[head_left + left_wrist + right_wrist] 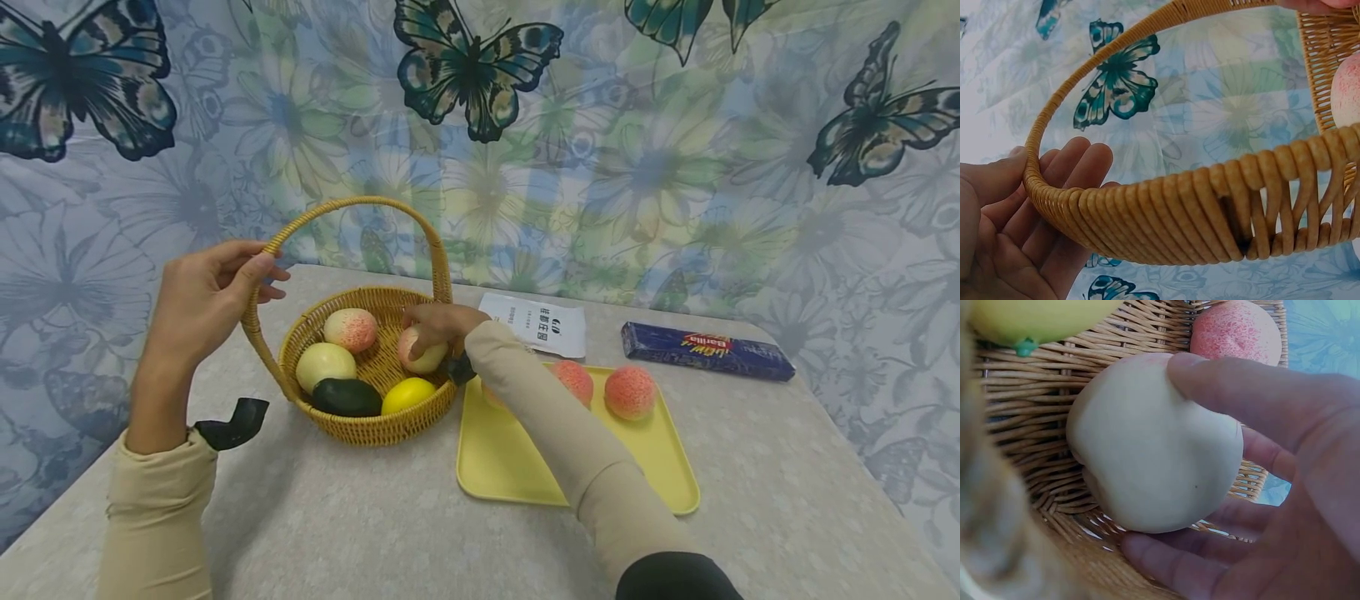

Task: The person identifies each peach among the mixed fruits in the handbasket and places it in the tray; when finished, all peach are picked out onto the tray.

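My left hand holds the handle of a yellow-brown wicker basket on its left side, thumb and fingers about the wrapped cane. Inside the basket, my right hand grips a pale peach with a pink blush, thumb on top and fingers round its far side. Also in the basket lie another blushed peach, a pale yellow-green round fruit, a dark green fruit and a yellow lemon.
Right of the basket lies a yellow tray with pinkish peaches, one in plain sight and others partly behind my right sleeve. A printed white packet and a blue Barilla box lie toward the back, before a butterfly-patterned cloth.
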